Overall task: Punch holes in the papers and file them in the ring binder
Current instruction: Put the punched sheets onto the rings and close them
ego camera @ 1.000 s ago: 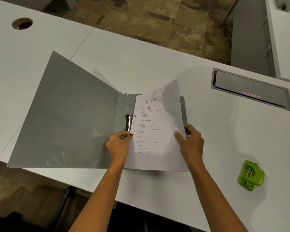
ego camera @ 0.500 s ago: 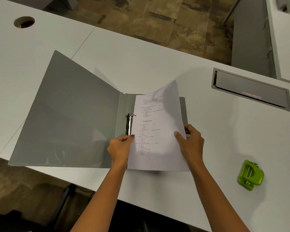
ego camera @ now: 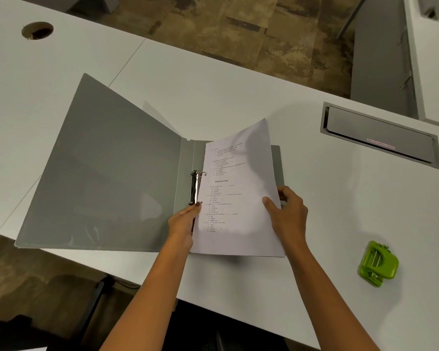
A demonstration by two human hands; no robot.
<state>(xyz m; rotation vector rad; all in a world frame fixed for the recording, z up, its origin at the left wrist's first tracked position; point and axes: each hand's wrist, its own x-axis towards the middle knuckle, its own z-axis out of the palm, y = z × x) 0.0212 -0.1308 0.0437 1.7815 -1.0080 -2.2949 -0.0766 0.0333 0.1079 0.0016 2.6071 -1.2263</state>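
Observation:
A grey ring binder [ego camera: 107, 178] lies open on the white desk, its left cover spread wide. Its metal ring mechanism [ego camera: 195, 186] stands at the spine. The printed papers [ego camera: 236, 198] rest over the binder's right half, their left edge by the rings and their right side curling upward. My left hand [ego camera: 184, 221] pinches the papers' lower left edge just below the rings. My right hand [ego camera: 288, 211] grips the papers' right edge, thumb on top. A green hole punch [ego camera: 377, 263] sits on the desk to the right, away from both hands.
The white desk [ego camera: 238, 79] carries a grey cable tray flap [ego camera: 380, 136] at the back right and a round cable hole [ego camera: 37, 30] at the far left. The desk's front edge runs below the binder. A second desk [ego camera: 431, 59] stands at the right.
The papers' left edge has shifted slightly right, closer onto the rings. My left hand slid a little along the papers' left edge. The right hand has stayed put.

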